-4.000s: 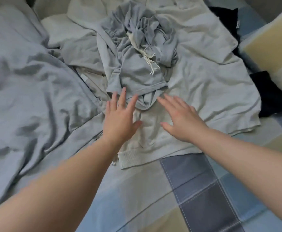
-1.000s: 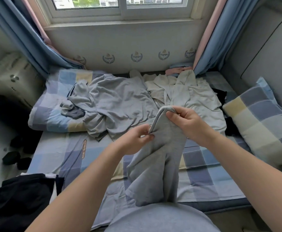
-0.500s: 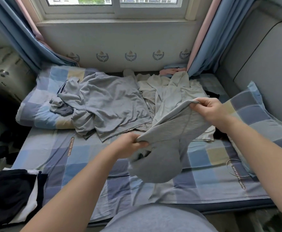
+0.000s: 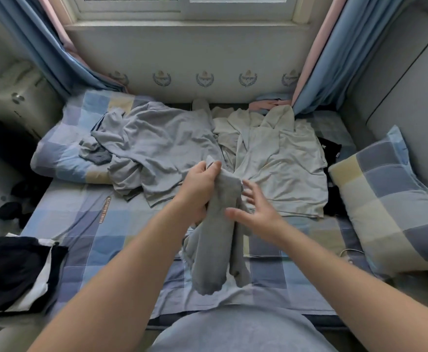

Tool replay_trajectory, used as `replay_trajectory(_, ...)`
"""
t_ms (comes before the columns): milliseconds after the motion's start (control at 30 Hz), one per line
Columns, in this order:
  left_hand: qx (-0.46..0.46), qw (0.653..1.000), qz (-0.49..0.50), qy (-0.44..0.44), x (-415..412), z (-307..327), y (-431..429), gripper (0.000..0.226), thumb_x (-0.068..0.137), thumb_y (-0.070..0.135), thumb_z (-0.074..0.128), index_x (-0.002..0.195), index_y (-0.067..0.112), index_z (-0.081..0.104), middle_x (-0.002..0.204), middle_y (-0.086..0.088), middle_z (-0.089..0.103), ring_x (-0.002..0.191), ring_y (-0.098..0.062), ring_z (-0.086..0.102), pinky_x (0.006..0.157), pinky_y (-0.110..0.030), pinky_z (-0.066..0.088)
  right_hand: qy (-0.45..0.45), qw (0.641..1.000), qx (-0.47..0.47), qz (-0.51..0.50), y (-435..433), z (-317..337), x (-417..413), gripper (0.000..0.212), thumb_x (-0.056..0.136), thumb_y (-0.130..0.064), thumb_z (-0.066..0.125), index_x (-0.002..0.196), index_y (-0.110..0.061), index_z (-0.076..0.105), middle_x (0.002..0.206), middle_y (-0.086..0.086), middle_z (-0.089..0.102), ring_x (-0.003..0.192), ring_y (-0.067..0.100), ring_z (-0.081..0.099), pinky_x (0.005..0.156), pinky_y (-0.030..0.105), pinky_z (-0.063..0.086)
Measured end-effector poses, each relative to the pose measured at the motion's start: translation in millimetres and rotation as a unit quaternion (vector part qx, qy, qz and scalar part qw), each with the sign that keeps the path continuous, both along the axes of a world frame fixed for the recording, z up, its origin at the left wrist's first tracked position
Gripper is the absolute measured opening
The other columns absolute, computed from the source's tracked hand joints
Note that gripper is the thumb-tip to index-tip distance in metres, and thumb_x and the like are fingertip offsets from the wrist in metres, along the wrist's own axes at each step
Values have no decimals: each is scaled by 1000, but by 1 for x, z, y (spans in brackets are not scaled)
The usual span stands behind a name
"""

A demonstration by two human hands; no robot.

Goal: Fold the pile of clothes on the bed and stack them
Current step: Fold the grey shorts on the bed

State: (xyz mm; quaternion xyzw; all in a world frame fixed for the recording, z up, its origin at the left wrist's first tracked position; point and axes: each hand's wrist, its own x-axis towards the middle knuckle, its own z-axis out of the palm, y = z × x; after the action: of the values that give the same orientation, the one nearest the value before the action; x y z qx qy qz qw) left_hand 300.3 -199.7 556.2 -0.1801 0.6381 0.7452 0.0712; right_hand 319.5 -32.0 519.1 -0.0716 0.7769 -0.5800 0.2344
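Across the view from 9 to 3 o'clock: bed (image 4: 86, 224), blue, grey and cream checked sheet, bearing most of what follows.
At 3 o'clock: checked pillow (image 4: 385, 199), propped by the padded wall.
At 11 o'clock: grey-blue T-shirt (image 4: 162, 143), spread, rumpled, unfolded.
At 1 o'clock: cream hooded top (image 4: 279, 168), laid flat, unfolded, its edge meeting the T-shirt.
At 8 o'clock: dark garment with white trim (image 4: 12, 270), heaped at the bed's near corner.
At centre: light grey garment (image 4: 215, 240), the piece being worked, possibly shorts or trousers. It is bunched lengthwise and hangs above the sheet toward 6 o'clock.
Left hand (image 4: 197, 189): clenched round the garment's upper end.
Right hand (image 4: 256, 212): released, fingers spread, just beside the cloth on its 3 o'clock side, grasping nothing.

Risk: the garment is gripped at one bunched end only. It may twist and go down crooked, and if it is set on the loose tops it could drag them out of shape.

Hidden or unclear: the garment's top edge, inside the fist. A black item (image 4: 331, 148) at 2 o'clock lies mostly under the hooded top. Dark shapes off the bed at 9 o'clock are unidentifiable.
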Motion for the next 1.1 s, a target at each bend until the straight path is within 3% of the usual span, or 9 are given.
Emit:
replay_trajectory(167, 12, 998, 58, 4, -5, 4, 1, 18, 104, 27, 53, 94, 11, 53, 86, -11, 61, 82, -23, 64, 78, -42, 59, 1, 996, 89, 0, -1, -55, -5, 39, 75, -50, 61, 92, -15, 65, 84, 11, 68, 79, 11, 61, 75, 52, 53)
replay_trajectory(267, -57, 993, 102, -6, -12, -2, -22, 22, 95, 35, 58, 95, 14, 54, 96, -12, 59, 92, -29, 61, 92, -58, 53, 47, 990, 131, 2, 24, -59, -13, 31, 90, -37, 58, 86, -7, 63, 71, 12, 56, 68, 14, 46, 63, 38, 39)
replay_trajectory(367, -90, 986, 138, -12, -14, -13, -33, 25, 97, 27, 61, 113, 7, 56, 108, -13, 62, 102, -33, 64, 75, -51, 59, 63, 991, 118, 2, 41, -33, -18, 25, 100, -15, 57, 76, -6, 58, 65, 1, 45, 61, 11, 38, 58, 34, 29)
replay_trajectory(500, -60, 995, 79, 16, -6, -14, -20, 55, 97, 17, 65, 146, 17, 39, 130, 2, 56, 112, -17, 60, 77, -29, 54, -47, 998, 5, -47, 45, 1, -28, 21, 104, -17, 53, 90, -10, 67, 78, 8, 66, 63, 18, 62, 49, 27, 49)
replay_trajectory(733, -164, 948, -269, -44, 22, -34, 24, 40, 90, 35, 74, 126, 21, 61, 120, 6, 69, 102, -2, 66, 73, -15, 50, -91, 977, -140, -133, 45, 48, -41, 19, 104, -23, 52, 103, -14, 69, 99, 15, 74, 86, 28, 74, 69, 44, 63)
replay_trajectory(800, -131, 959, -251, 0, 22, -41, 39, 36, 90, 27, 75, 123, 19, 63, 117, 1, 69, 102, -10, 67, 77, -17, 53, -84, 973, -172, -127, 48, 58, -42, 20, 104, -23, 51, 106, -13, 68, 98, 14, 75, 85, 29, 74, 71, 45, 62)
replay_trajectory(867, -111, 969, -217, 48, 20, -42, 51, 36, 86, 31, 77, 118, 18, 67, 114, -8, 70, 102, -25, 69, 89, -38, 57, -77, 970, -193, -123, 52, 66, -43, 20, 104, -23, 51, 107, -12, 68, 95, 13, 75, 81, 28, 75, 63, 41, 63)
replay_trajectory(967, -73, 972, -209, 77, 15, -40, 57, 25, 84, 28, 69, 108, 21, 71, 102, -5, 71, 96, -22, 65, 92, -44, 53, -85, 964, -217, -130, 62, 69, -43, 18, 103, -22, 52, 106, -10, 65, 84, 8, 74, 69, 20, 73, 49, 30, 59)
replay_trajectory(1100, -172, 974, -118, 92, 1, -26, 47, 15, 82, 35, 64, 76, 22, 62, 70, 2, 56, 71, -17, 51, 67, -37, 40, -86, 949, -251, -171, 74, 60, -46, 22, 106, -21, 48, 121, -14, 61, 114, 9, 72, 101, 24, 71, 80, 40, 62)
